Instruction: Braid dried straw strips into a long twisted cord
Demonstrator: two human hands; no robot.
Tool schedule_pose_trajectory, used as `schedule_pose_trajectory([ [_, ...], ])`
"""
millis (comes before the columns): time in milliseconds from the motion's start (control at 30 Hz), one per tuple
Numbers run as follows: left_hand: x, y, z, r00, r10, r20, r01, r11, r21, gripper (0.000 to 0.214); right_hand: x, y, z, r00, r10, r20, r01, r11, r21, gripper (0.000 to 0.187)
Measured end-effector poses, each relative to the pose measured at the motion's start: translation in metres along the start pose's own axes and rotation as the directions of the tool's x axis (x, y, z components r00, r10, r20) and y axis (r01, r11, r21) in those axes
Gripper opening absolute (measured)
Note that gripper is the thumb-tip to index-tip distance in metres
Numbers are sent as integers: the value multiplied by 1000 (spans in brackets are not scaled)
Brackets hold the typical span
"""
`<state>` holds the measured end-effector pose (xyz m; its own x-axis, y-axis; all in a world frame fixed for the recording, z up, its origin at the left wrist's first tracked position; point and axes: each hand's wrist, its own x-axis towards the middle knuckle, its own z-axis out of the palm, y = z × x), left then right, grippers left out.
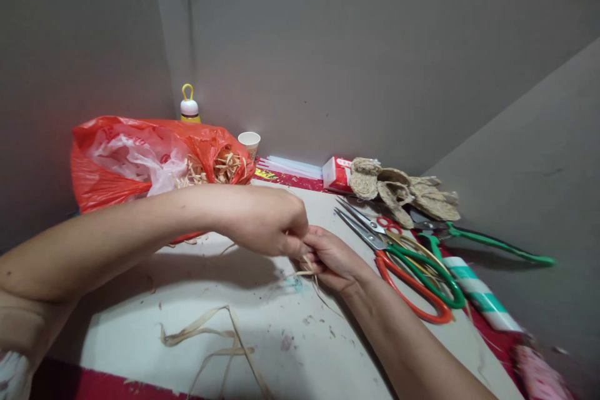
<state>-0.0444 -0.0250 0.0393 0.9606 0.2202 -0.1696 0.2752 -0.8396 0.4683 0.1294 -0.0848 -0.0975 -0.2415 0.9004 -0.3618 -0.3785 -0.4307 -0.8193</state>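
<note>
My left hand (265,219) reaches in from the left, its fingers bent down and pinched against the fingers of my right hand (335,262). Between them runs a thin strip of pale raffia (307,269), whose loose ends stick out below the fingertips; the gripped part is mostly hidden. My right hand is closed, palm turned up, and also pinches the strip. Longer raffia strips (206,328) lie loose and folded on the white board (154,300) nearer to me. To the right of my hands lie large scissors (403,269) with orange and green handles.
A red plastic bag (112,181) of raffia slumps at the left, before a yellow-capped bottle (189,106) and paper cup (249,140). White sticks (295,167), a red-white box (336,174), woven straw pieces (398,190), green-handled pruners (501,244) and a striped roll (482,294) line the back and right.
</note>
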Motion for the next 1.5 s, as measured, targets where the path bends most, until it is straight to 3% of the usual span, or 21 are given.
schedule_pose_trajectory([
  [133, -6, 7, 30, 948, 1, 318, -43, 991, 127, 8, 0, 0, 1, 1000, 19, -3, -19, 999, -30, 25],
  [267, -20, 0, 63, 913, -33, 406, -74, 967, 245, 5, -1, -3, 3, 999, 26, -37, -28, 997, -78, 27],
  [367, -29, -8, 66, 927, -21, 374, -47, 984, 172, 12, 0, -3, 3, 999, 28, -40, -32, 995, -98, 26],
  [467, -36, -17, 53, 949, -73, 306, 101, 992, -77, 13, 0, -2, 2, 1000, 26, -15, -27, 995, -95, 27],
  [567, -40, -29, 39, 950, -178, 258, 258, 911, -322, 15, 1, -2, 2, 1000, 17, -1, -17, 995, -94, 27],
  [700, -39, -48, 34, 963, -238, 130, 270, 813, -515, 22, 2, -1, 3, 1000, 5, 11, -4, 996, -91, 25],
  [867, -37, -64, 32, 928, -362, 85, 335, 715, -614, 24, 4, 0, 2, 1000, -1, 16, 2, 996, -94, 24],
  [1067, -33, -73, 40, 915, -394, 83, 284, 486, -826, 24, 5, 1, 1, 1000, 7, 30, -4, 996, -91, 24],
  [1267, -23, -79, 50, 920, -381, 90, 279, 479, -832, 35, 4, 0, 3, 999, 8, 32, -5, 995, -102, 25],
  [1433, -20, -82, 53, 907, -421, 17, 249, 505, -827, 32, 3, -1, 5, 1000, 8, 11, -6, 993, -118, 27],
  [1500, -20, -83, 54, 897, -442, 24, 255, 473, -844, 30, 4, -1, 4, 1000, 12, 11, -11, 992, -129, 27],
])
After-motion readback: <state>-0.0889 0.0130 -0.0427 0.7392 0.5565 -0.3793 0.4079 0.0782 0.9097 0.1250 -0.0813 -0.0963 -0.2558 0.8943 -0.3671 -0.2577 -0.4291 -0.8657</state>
